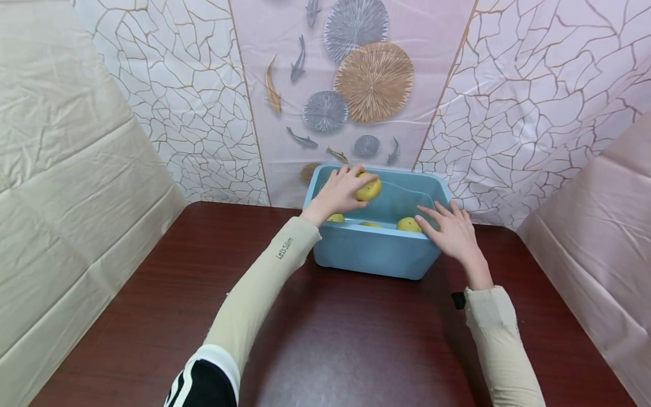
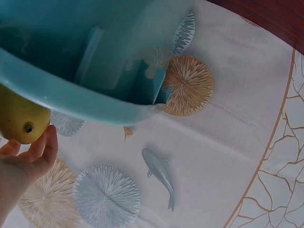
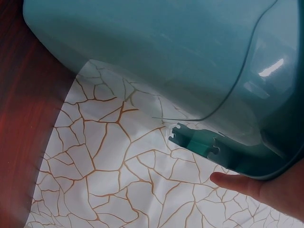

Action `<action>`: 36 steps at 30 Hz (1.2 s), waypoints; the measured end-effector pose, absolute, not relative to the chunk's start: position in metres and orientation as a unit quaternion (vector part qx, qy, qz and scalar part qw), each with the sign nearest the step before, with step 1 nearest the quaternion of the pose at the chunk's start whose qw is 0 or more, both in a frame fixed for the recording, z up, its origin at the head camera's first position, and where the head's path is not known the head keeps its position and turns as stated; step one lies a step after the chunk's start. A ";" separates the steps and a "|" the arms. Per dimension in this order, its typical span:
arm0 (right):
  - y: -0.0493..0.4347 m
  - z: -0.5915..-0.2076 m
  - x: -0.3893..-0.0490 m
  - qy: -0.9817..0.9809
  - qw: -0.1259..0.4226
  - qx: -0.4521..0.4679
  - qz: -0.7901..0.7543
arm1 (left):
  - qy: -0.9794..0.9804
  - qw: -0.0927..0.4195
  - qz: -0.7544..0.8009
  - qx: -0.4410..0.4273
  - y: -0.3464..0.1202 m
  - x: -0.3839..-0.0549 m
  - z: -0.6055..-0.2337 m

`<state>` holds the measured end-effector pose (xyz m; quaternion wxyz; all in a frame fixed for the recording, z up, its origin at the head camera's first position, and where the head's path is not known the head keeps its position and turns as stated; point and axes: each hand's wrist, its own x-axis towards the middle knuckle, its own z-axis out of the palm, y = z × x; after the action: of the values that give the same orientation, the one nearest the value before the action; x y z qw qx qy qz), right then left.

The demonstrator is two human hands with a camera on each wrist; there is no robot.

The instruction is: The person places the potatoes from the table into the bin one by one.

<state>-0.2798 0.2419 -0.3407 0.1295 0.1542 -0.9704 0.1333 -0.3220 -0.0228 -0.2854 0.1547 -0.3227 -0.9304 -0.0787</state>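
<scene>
A light blue plastic bin (image 1: 373, 251) stands at the back of the table. Over its left half my left hand (image 1: 339, 192) grips a round yellow fruit (image 1: 369, 190); the left wrist view shows the dark spot on that fruit (image 2: 21, 116) and curled fingertips (image 2: 50, 142) against it. Inside the bin, more yellow fruits show partly above the front rim, one at the left (image 1: 335, 218), one at the middle (image 1: 371, 224) and one at the right (image 1: 408, 225). My right hand (image 1: 452, 232) rests at the bin's right end, fingers spread; the right wrist view shows only part of it.
The dark red-brown table (image 1: 325, 339) stretches in front of the bin. Behind stands a patterned cloth backdrop (image 1: 285, 164), close to the bin. Beige fabric panels border the left (image 1: 66, 169) and right (image 1: 590, 237) sides.
</scene>
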 end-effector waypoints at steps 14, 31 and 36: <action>0.241 -0.341 -0.281 -0.969 0.135 0.157 0.130 | -0.920 0.183 -0.076 -0.338 -0.019 -0.315 -0.282; 0.241 -0.341 -0.282 -0.970 0.135 0.159 0.128 | -0.924 0.176 -0.071 -0.332 -0.027 -0.312 -0.295; 0.241 -0.341 -0.281 -0.970 0.133 0.156 0.128 | -0.927 0.173 -0.070 -0.325 -0.030 -0.310 -0.301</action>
<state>-0.2808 0.2408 -0.3406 0.1328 0.1562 -0.9704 0.1278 -0.3102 -0.0298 -0.3007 0.1725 -0.3254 -0.9271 -0.0701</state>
